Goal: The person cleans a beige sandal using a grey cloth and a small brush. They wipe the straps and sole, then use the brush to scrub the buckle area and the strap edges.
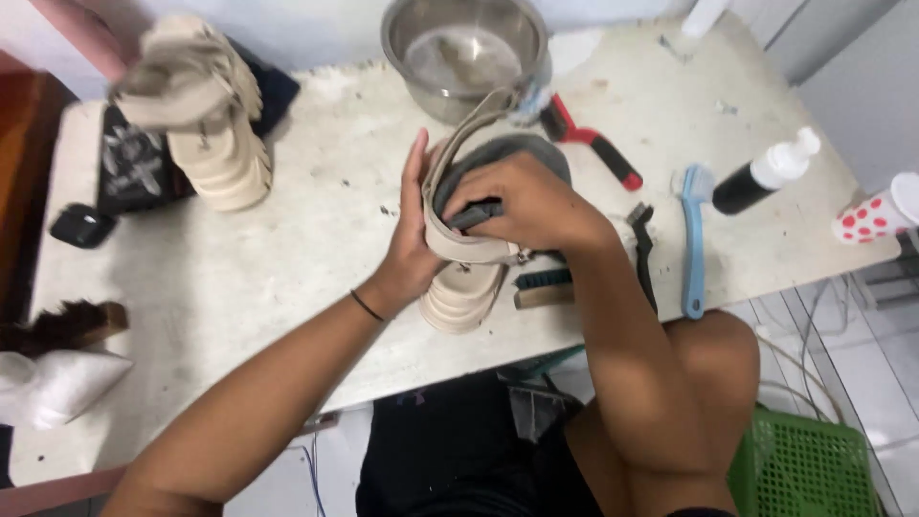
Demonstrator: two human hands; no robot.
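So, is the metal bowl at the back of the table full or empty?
Almost empty. The metal bowl stands upright, and its shiny bottom shows through; only a thin film of water may be there, which I cannot confirm.

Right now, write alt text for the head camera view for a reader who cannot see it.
A person's left hand steadies a beige chunky-soled sandal on a worn white table, while the right hand works a small dark tool inside it. A matching sandal stands at far left; a steel bowl, a red-handled brush, a blue brush and a black-and-white bottle lie around.
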